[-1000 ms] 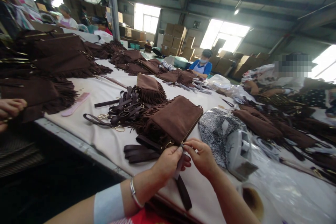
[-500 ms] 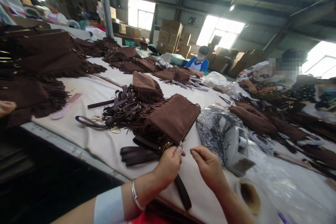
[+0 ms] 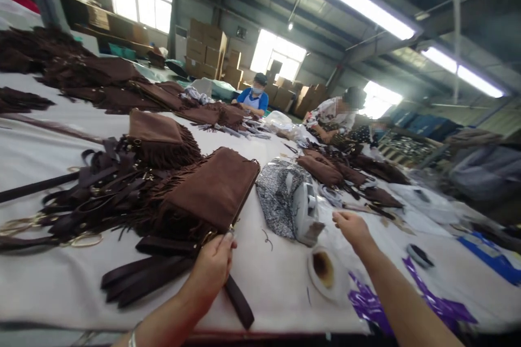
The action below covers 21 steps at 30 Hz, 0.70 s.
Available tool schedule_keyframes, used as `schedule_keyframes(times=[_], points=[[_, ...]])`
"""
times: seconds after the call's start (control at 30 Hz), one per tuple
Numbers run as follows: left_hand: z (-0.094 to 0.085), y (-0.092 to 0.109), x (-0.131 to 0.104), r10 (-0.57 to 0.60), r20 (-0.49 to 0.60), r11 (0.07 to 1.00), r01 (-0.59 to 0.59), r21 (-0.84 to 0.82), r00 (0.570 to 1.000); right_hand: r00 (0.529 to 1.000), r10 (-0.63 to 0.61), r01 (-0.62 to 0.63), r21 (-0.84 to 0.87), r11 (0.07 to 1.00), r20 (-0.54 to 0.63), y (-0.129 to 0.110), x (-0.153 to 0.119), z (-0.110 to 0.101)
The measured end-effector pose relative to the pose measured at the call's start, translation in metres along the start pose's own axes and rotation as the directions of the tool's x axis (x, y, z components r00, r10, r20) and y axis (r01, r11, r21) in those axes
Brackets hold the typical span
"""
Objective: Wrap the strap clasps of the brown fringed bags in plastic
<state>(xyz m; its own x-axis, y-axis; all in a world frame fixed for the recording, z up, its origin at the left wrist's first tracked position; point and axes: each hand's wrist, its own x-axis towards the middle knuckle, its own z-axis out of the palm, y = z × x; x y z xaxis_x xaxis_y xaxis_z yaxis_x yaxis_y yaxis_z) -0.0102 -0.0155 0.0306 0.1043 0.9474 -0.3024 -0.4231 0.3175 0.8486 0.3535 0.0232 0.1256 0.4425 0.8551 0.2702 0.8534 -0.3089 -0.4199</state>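
Observation:
A brown fringed bag [image 3: 214, 187] with a zip along its right edge lies flat in the middle of the table. At its near corner my left hand [image 3: 214, 257] is closed on the metal fitting by the zip end. A dark strap [image 3: 240, 303] comes out below that hand, and folded dark straps [image 3: 146, 276] lie to its left. My right hand [image 3: 353, 230] is raised to the right, apart from the bag, fingertips pinched together. Whatever may be between them is too small to make out. It is nearest to a grey-white tape dispenser [image 3: 305, 211].
A heap of dark wrist straps with gold rings [image 3: 97, 190] lies left, beside a smaller fringed bag [image 3: 157, 130]. A tape roll [image 3: 323, 271], purple plastic [image 3: 366, 301] and a speckled silvery sheet [image 3: 280, 195] lie right. Several people work across the table, including one in blue [image 3: 254, 98].
My right hand has moved away to the right from my left hand and the bag. My left hand keeps its hold at the bag's corner. The view has turned right.

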Motion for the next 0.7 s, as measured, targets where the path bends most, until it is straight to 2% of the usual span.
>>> schedule_keyframes(times=[0.07,0.13,0.17,0.23,0.3,0.4,0.5,0.6,0.7], points=[[0.0,0.005,-0.003,-0.078,0.067,0.994,0.082,-0.066,0.995,0.998,-0.067,0.068,0.073,0.995,-0.015,-0.02,-0.013,0.008],[-0.001,0.01,-0.007,-0.124,0.128,0.981,0.141,-0.132,0.984,0.979,-0.206,0.198,0.231,0.953,0.008,-0.051,-0.038,0.021],[-0.001,0.012,-0.009,-0.128,0.156,0.975,0.153,-0.163,0.979,0.956,-0.29,0.261,0.329,0.908,0.041,-0.068,-0.052,0.028],[-0.002,0.016,-0.012,-0.108,0.19,0.968,0.147,-0.205,0.976,0.874,-0.467,0.359,0.47,0.806,0.135,-0.102,-0.082,0.043],[-0.003,0.018,-0.014,-0.086,0.198,0.968,0.129,-0.216,0.976,0.804,-0.563,0.388,0.548,0.741,0.192,-0.131,-0.107,0.058],[-0.005,0.018,-0.016,-0.081,0.187,0.974,0.118,-0.194,0.979,0.782,-0.559,0.319,0.594,0.738,0.275,-0.158,-0.129,0.078],[-0.007,0.015,-0.017,-0.065,0.167,0.987,0.088,-0.133,0.984,0.785,-0.52,0.242,0.607,0.757,0.337,-0.168,-0.134,0.09],[-0.006,0.014,-0.017,-0.054,0.144,0.995,0.066,-0.074,0.988,0.79,-0.504,0.225,0.599,0.768,0.35,-0.173,-0.132,0.093],[-0.005,0.016,-0.017,-0.032,0.144,0.998,0.04,-0.049,0.989,0.79,-0.523,0.274,0.578,0.769,0.32,-0.178,-0.13,0.091]])
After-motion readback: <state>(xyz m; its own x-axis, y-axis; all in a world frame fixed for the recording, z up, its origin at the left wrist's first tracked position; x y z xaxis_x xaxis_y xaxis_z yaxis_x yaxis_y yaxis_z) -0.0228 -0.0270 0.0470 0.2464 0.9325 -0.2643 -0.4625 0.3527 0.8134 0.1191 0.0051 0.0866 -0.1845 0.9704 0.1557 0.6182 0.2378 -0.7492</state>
